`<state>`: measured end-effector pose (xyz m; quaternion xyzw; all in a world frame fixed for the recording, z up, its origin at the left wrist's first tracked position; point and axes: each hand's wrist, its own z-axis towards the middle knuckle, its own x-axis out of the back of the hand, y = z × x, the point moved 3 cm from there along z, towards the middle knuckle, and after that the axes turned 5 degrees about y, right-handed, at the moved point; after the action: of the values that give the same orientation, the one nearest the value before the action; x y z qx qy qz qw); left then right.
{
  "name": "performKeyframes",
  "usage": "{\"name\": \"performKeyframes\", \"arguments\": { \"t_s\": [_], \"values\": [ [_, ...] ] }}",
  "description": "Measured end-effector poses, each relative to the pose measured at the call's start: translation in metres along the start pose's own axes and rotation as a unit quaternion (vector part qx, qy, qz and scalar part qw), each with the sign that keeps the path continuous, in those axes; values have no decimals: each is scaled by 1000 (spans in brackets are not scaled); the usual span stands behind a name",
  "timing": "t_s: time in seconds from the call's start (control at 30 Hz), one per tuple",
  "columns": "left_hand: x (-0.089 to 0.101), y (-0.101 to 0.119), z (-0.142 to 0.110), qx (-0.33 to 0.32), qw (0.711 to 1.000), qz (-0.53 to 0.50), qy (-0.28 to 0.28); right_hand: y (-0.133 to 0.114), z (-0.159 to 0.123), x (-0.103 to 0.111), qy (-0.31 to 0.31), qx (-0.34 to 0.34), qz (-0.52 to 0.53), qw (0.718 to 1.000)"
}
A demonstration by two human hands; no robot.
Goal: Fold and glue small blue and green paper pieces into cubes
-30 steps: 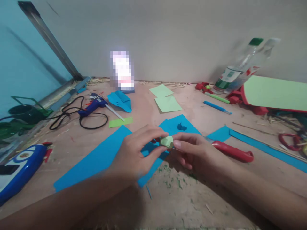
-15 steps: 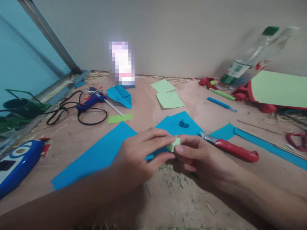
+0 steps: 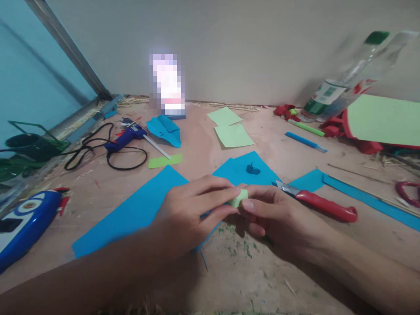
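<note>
My left hand and my right hand meet in the middle of the view, both pinched on a small folded pale green paper piece. Only a corner of the piece shows between the fingertips. The hands hover just above a large blue paper sheet lying on the pinkish floor. A red-handled utility knife lies just right of my right hand, its blade pointing toward the hands. A tiny dark blue folded bit rests on the blue sheet beyond the fingers.
A blue glue gun with black cord lies at the back left, beside a folded blue paper. Two pale green squares, a green strip, pens, plastic bottles, a green sheet and red scissors lie around.
The green paper piece has turned between my fingers and is more covered now. Both hands stayed close together, shifting slightly right in the view.
</note>
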<state>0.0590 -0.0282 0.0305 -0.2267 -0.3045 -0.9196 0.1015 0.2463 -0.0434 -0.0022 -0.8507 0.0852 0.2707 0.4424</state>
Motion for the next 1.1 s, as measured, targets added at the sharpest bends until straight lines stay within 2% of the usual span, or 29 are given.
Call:
{"name": "performKeyframes", "arguments": {
  "t_s": [0.07, 0.17, 0.27, 0.37, 0.47, 0.53, 0.63, 0.73, 0.9, 1.0, 1.1],
  "values": [
    [-1, -5, 1, 49, 999, -20, 0, -2, 0, -1, -4, 10, -8, 1000],
    [-1, -14, 4, 192, 978, -84, 17, -6, 0, -2, -10, 27, -29, 999],
    [-2, -23, 5, 360, 914, -184, 35, -9, -1, 0, 14, 43, -55, 997],
    [-6, -29, 2, 458, 844, -278, 15, -12, -1, 4, 61, 77, -83, 992],
    [-11, -33, -2, 489, 802, -343, -10, -14, -2, 5, 98, 115, -130, 980],
    [-12, -33, -4, 496, 791, -357, -23, -13, -3, 3, 105, 109, -159, 976],
    [-13, -33, -7, 496, 792, -356, -35, -12, -4, 0, 108, 90, -161, 977],
    [-13, -33, -7, 502, 786, -359, -34, -15, -5, -1, 118, 118, -186, 968],
    [-15, -33, -7, 527, 764, -370, -30, -23, -5, -2, 91, 228, -298, 922],
    [-15, -31, -5, 513, 773, -370, -47, -25, -6, -1, 89, 262, -350, 895],
    [-14, -28, -4, 503, 784, -358, -68, -25, -6, 0, 73, 283, -366, 884]
  ]
}}
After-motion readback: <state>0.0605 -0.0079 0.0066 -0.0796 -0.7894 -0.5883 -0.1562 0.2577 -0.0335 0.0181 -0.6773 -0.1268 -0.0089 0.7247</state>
